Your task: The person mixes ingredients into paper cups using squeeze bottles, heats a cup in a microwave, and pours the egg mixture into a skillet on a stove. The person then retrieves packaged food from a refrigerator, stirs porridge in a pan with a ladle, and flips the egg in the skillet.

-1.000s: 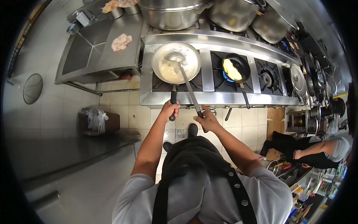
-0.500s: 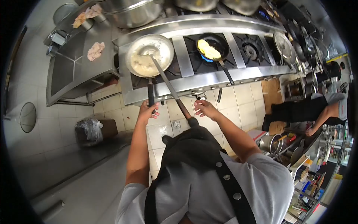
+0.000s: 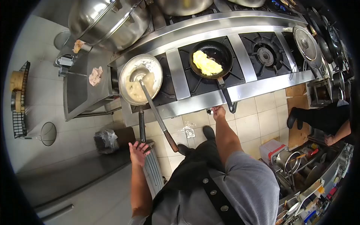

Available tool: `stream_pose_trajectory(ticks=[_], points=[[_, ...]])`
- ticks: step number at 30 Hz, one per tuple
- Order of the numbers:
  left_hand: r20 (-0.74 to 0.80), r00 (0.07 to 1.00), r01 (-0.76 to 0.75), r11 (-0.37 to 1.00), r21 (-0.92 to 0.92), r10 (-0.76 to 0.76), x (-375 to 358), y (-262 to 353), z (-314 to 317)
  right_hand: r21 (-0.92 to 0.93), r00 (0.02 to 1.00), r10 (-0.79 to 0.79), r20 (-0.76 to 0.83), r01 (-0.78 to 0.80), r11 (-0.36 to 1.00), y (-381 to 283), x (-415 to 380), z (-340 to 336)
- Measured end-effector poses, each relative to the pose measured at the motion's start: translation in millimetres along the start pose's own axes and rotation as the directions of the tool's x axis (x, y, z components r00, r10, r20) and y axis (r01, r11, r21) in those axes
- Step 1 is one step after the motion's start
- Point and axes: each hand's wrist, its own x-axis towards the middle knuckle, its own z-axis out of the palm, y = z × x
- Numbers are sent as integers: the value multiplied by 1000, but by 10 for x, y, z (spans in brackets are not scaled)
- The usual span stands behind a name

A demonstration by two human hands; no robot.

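Observation:
My left hand [image 3: 138, 154] is open, fingers spread, just below the black handle of the wide pan [image 3: 141, 79] and apart from it. That pan holds a creamy, pale mixture, and a long-handled ladle [image 3: 153, 107] rests in it, its brown grip hanging past the stove edge. My right hand [image 3: 218, 112] is closed at a control knob [image 3: 209, 111] on the stove front; the fingertips are too small to make out. Above it, a black frying pan [image 3: 222, 56] with yellow egg [image 3: 206, 64] sits on the middle burner. No flame shows under this pan.
A bare burner [image 3: 265, 56] and a round strainer [image 3: 305, 44] are at the right. Large steel pots [image 3: 112, 22] stand behind. A crumpled cloth [image 3: 95, 76] lies on the left counter. Another person [image 3: 318, 119] stands at the far right, near a red-and-white box [image 3: 270, 150].
My left hand has drawn back from the wide pan's handle. My right hand has reached forward to the stove front. The blue flame under the frying pan is no longer visible. The view has shifted.

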Motion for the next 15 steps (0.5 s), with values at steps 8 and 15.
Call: stream_pose_trajectory(ticks=[8, 15], points=[[-62, 990, 126, 991, 43, -124, -74, -551, -478, 138, 848, 411, 335, -476, 869, -211, 503, -510], [-276, 920, 361, 874, 324, -278, -512, -1173, -879, -641, 902, 419, 104, -262, 722, -1231, -1194, 61]])
